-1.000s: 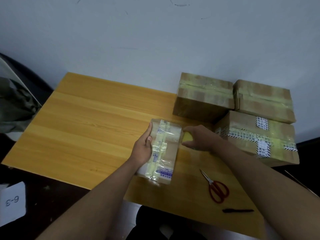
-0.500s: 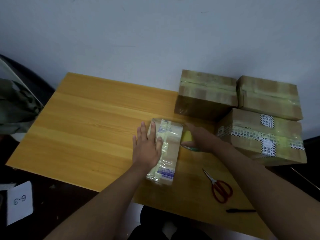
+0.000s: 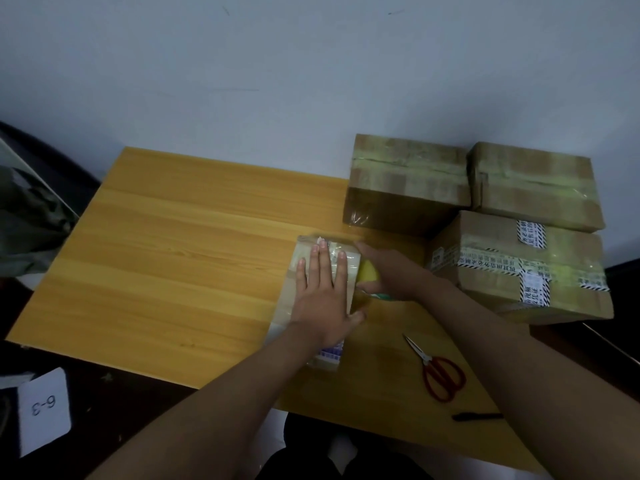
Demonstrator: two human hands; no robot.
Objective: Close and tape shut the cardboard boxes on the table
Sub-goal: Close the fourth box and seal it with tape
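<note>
A small, flat cardboard box (image 3: pixel 294 299) wrapped in clear tape lies in the middle of the wooden table (image 3: pixel 173 258). My left hand (image 3: pixel 323 296) presses flat on its top with straight fingers. My right hand (image 3: pixel 391 271) is just right of the box and grips a yellow roll of tape (image 3: pixel 367 271) held against the box's right side. Most of the roll is hidden under that hand.
Three taped cardboard boxes stand at the back right: one (image 3: pixel 405 181) near the wall, one (image 3: pixel 533 183) beside it, one (image 3: pixel 519 268) in front. Red-handled scissors (image 3: pixel 440 372) and a black pen (image 3: pixel 478 416) lie near the front right edge. A card marked 6-3 (image 3: pixel 43 408) lies lower left.
My left hand has moved from gripping the box's left edge onto its top and now lies flat there, slid further toward the far end. The right hand stays at the box's right side.
</note>
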